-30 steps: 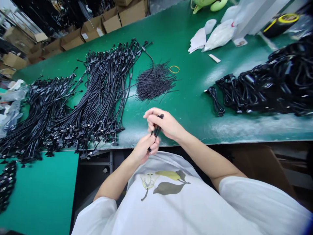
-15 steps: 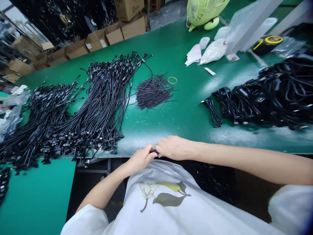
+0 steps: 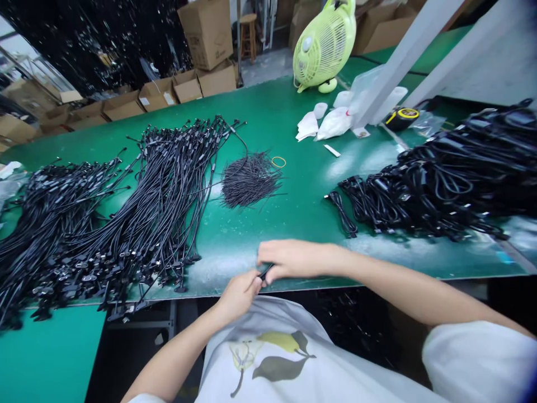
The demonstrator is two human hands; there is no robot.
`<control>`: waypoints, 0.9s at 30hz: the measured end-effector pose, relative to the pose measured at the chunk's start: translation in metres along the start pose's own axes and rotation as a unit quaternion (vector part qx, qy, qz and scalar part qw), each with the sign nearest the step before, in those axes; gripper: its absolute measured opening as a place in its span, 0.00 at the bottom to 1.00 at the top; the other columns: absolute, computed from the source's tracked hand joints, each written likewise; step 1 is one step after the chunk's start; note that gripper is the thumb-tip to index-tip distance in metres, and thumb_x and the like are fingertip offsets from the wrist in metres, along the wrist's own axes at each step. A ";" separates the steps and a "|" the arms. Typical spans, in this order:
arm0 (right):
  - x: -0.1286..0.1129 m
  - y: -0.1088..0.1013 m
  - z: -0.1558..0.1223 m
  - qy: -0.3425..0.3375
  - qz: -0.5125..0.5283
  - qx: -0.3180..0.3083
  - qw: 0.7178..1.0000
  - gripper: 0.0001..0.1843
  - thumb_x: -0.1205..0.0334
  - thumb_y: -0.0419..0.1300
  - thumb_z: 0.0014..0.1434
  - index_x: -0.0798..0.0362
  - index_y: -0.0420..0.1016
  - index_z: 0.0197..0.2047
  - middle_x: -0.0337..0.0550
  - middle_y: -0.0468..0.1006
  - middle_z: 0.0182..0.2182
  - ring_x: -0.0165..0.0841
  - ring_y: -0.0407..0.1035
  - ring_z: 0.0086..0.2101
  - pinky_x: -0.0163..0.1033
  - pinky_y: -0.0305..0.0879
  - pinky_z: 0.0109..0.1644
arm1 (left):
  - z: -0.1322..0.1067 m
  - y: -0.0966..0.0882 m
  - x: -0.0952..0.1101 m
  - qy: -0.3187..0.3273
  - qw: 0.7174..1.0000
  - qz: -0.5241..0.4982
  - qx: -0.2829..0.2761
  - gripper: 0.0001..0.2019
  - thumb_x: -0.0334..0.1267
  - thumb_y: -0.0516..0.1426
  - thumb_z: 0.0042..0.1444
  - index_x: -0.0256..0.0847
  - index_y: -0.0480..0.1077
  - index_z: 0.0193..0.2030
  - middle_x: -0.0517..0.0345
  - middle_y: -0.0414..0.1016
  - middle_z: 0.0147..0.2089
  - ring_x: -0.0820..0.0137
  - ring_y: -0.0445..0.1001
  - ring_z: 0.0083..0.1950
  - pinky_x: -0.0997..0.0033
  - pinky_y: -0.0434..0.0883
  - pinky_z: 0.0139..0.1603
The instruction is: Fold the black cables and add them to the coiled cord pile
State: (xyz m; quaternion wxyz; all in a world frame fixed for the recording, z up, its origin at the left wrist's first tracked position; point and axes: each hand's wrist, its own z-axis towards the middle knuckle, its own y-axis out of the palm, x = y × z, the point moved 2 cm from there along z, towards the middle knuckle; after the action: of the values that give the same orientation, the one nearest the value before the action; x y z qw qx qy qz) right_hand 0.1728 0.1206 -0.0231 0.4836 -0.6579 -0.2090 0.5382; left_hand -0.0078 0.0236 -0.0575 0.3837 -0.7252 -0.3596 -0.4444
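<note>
My left hand (image 3: 238, 296) and my right hand (image 3: 293, 260) meet just over the near edge of the green workbench (image 3: 289, 224). Between them, a short black cable piece (image 3: 265, 272) is pinched in the fingers of both hands, and most of it is hidden. Long bundled black cables with metal-tipped connectors (image 3: 146, 212) lie left of my hands. A pile of thin black wires (image 3: 249, 180) sits straight ahead, and coiled black cords (image 3: 436, 184) are heaped to the right.
A small black cord coil (image 3: 342, 212) lies beside the right heap. A rubber band (image 3: 278, 162), white bags (image 3: 334, 123) and a tape measure (image 3: 401, 118) are on the bench. Behind stand a green fan (image 3: 324, 45) and cardboard boxes (image 3: 159, 94).
My hands have dropped from above the bench to its near edge, and my right forearm now lies flatter. The view has tilted up, showing more of the fan and boxes.
</note>
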 end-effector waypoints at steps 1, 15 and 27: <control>0.019 -0.014 0.001 0.039 0.047 0.034 0.998 0.13 0.55 0.54 0.65 0.54 0.73 0.37 0.44 0.74 0.34 0.31 0.65 0.33 0.35 0.56 0.36 | 0.001 -0.001 -0.002 -0.016 0.999 -0.041 0.000 0.18 0.51 0.50 0.63 0.40 0.68 0.32 0.63 0.61 0.22 0.72 0.58 0.25 0.71 0.55 0.30; 0.101 -0.046 -0.021 0.422 -0.113 0.162 0.885 0.06 0.64 0.55 0.59 0.57 0.70 0.34 0.51 0.74 0.35 0.34 0.65 0.30 0.37 0.54 0.33 | 0.008 -0.021 0.022 -0.003 0.898 -0.421 0.130 0.18 0.48 0.64 0.51 0.33 0.69 0.35 0.66 0.59 0.24 0.81 0.54 0.22 0.77 0.54 0.23; -0.046 0.044 0.000 0.197 0.073 0.245 0.946 0.11 0.64 0.51 0.63 0.56 0.73 0.36 0.42 0.74 0.28 0.28 0.66 0.26 0.34 0.60 0.31 | 0.023 -0.003 0.016 0.045 0.951 -0.275 0.138 0.25 0.48 0.55 0.60 0.36 0.67 0.60 0.64 0.61 0.26 0.78 0.57 0.24 0.76 0.61 0.27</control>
State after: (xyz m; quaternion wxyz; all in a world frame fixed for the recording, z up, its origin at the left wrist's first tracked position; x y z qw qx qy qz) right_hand 0.1462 0.0646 -0.0372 0.6209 -0.6253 0.0775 0.4664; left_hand 0.0035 0.0479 -0.0492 0.3584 -0.5178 -0.5851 -0.5109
